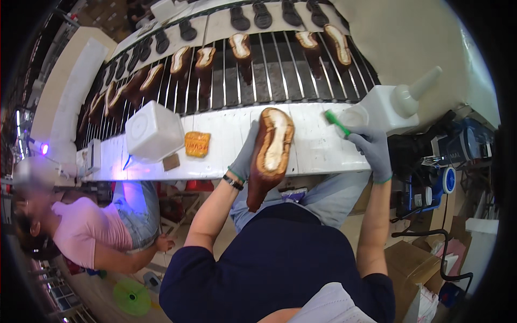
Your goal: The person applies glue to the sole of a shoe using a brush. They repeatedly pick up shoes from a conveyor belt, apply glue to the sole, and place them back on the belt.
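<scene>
Worker sat in a dark shirt (285, 258) and pale jeans (342, 199), both hands in grey gloves, dark watch (233, 182) on the left wrist. Left hand (246, 156) gripped a brown shoe (276, 142) along its left side; fingertips hidden behind it. Shoe was in front of the worker, across the bench's front edge, pale underside up, tapered end over the lap. Right hand (374, 151) was closed on the handle of a green brush (337, 124), head pointing up-left, apart from the shoe.

On the white bench (318, 156): a small brown block (171, 161), an orange packet (196, 144) and a white jug (154, 132), all left of the shoe. White bottle (385, 107) with a long nozzle stood just beyond the right hand. Co-worker in a pink top (97, 231) sat off to the left.

Past the bench: metal-rod rack (267, 81) carrying a row of brown shoes (239, 48), pale undersides up. Beyond that, black soles (263, 16) lined a pale ledge (215, 27).
</scene>
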Motion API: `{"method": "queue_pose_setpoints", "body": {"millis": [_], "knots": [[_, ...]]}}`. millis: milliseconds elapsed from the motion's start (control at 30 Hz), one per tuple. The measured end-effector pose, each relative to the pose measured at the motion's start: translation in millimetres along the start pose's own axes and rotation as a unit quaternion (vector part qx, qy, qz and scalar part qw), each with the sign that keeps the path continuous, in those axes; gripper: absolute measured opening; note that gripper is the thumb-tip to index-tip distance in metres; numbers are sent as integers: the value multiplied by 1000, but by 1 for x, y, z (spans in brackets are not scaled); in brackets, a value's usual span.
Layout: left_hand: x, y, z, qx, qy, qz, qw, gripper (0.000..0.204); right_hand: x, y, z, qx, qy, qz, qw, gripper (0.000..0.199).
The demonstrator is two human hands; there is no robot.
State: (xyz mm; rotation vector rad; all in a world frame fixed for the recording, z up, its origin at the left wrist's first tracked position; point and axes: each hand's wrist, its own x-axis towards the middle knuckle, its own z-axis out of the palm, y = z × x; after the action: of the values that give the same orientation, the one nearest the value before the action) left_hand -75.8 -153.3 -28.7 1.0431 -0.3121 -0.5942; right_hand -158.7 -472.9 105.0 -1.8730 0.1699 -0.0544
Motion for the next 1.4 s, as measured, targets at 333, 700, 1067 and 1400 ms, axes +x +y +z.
{"method": "queue_pose_setpoints", "body": {"millis": [333,700,1067,1400], "knots": [[9,20,7,-92,127,-65,985,85,-61,136,47,-464,328,-33,823,49],[31,3,58,-83,116,-27,989,74,-83,77,189,228,164,-3,960,72],[36,129,31,104,41,233,966,105,148,5,207,176,204,-106,957,57],[14,98,-17,110,197,217,950,83,88,64,188,164,-182,31,969,75]]}}
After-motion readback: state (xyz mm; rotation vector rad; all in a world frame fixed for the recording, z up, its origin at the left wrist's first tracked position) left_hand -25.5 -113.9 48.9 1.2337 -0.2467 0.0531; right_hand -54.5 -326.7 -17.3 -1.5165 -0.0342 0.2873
